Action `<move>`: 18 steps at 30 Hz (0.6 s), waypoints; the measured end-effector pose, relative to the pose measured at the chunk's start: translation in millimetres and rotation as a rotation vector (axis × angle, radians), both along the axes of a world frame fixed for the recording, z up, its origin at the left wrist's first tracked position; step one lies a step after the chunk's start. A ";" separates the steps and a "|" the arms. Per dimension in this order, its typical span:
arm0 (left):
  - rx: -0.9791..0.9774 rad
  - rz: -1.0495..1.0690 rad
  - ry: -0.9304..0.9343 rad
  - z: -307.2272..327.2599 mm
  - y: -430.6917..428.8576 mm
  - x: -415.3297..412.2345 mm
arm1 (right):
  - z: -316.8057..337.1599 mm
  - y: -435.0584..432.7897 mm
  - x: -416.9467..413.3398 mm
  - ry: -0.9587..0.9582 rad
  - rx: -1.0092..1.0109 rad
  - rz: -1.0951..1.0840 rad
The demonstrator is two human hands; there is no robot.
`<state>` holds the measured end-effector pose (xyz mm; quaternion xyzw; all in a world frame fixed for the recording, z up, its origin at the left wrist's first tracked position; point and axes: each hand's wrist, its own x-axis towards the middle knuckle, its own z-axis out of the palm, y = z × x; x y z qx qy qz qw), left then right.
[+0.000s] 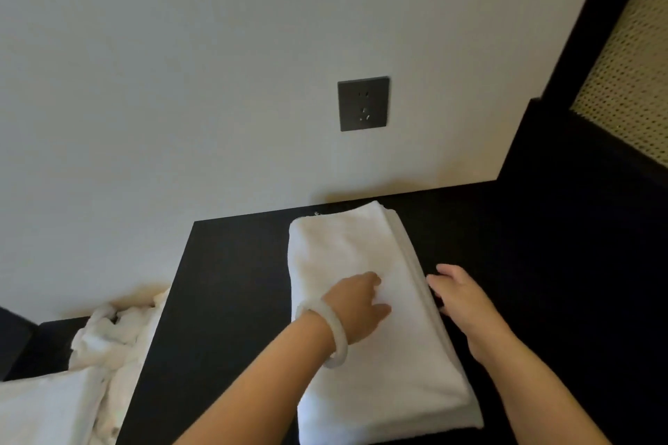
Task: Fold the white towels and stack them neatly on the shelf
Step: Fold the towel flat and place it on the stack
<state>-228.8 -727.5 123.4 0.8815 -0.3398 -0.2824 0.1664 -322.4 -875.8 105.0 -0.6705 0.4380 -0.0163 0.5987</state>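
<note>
Towel point(356, 246) lies folded — left hand point(356, 307) presses it.

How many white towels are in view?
2 clearly: a folded towel on the black shelf under the left hand, a crumpled towel lower left. White fabric below it may be a third.

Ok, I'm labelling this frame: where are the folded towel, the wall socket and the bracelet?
folded towel point(347, 249): head view, bare top face.
wall socket point(363, 104): head view, plate's middle.
bracelet point(337, 354): head view, band round the wrist.
</note>
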 end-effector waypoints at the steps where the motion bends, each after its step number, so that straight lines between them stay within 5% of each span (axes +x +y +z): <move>1: 0.059 -0.082 -0.147 -8.0 6.1 3.7 | -1.0 0.6 2.0 0.048 0.001 0.069; 6: 0.135 -0.292 -0.350 -31.4 33.1 8.4 | -17.7 10.1 25.9 0.188 -0.293 0.300; 11: 0.207 -0.217 -0.380 -23.1 50.6 -7.9 | -14.0 15.7 66.0 0.165 -0.465 0.589; 18: 0.121 -0.041 -0.257 -19.8 84.8 -27.6 | 2.3 62.0 120.5 0.017 -0.524 1.287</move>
